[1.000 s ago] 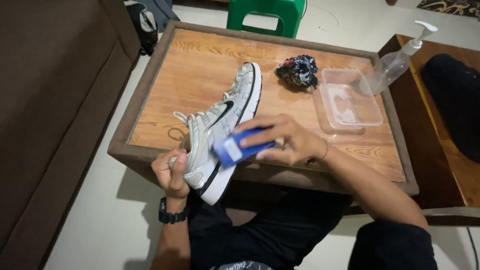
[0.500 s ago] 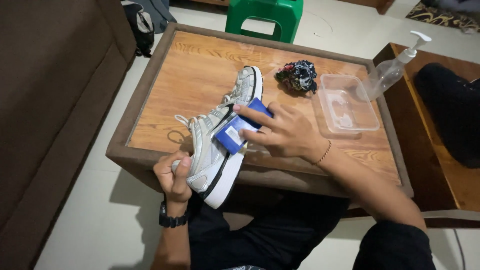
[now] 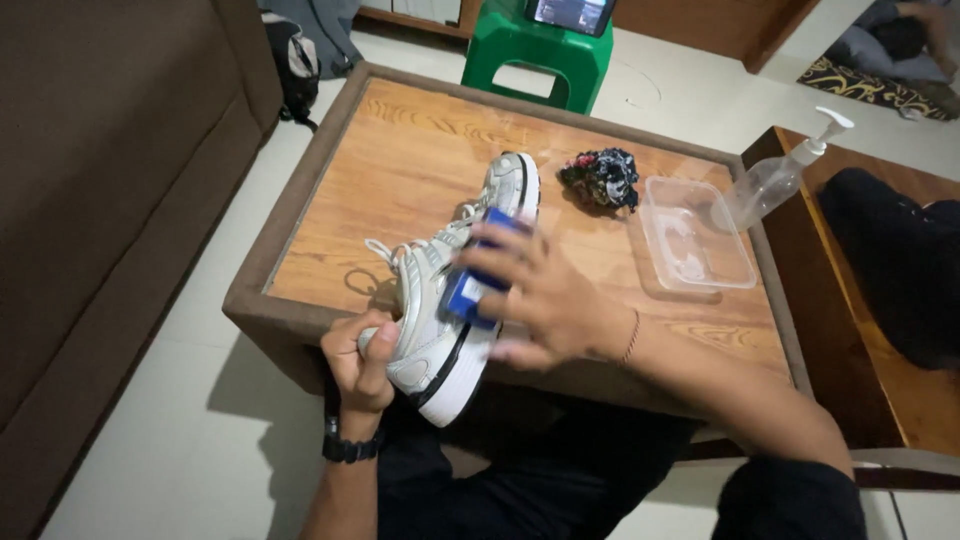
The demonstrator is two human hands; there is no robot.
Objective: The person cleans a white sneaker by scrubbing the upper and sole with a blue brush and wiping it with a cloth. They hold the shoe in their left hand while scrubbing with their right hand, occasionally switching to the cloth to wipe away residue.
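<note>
In the middle of the frame we see the white shoe (image 3: 450,290) on the wooden table (image 3: 400,170). The left hand (image 3: 360,360) squeezes its heel. The right hand (image 3: 545,295), fingers spread, presses a blue brush (image 3: 470,295) against the shoe's side.

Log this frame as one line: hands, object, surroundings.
left hand: grips sneaker heel | right hand: presses blue brush on sneaker side | table: clear tub, pump bottle, dark cloth

White sneaker (image 3: 440,300) tilted, blue brush (image 3: 470,295) against it
</note>
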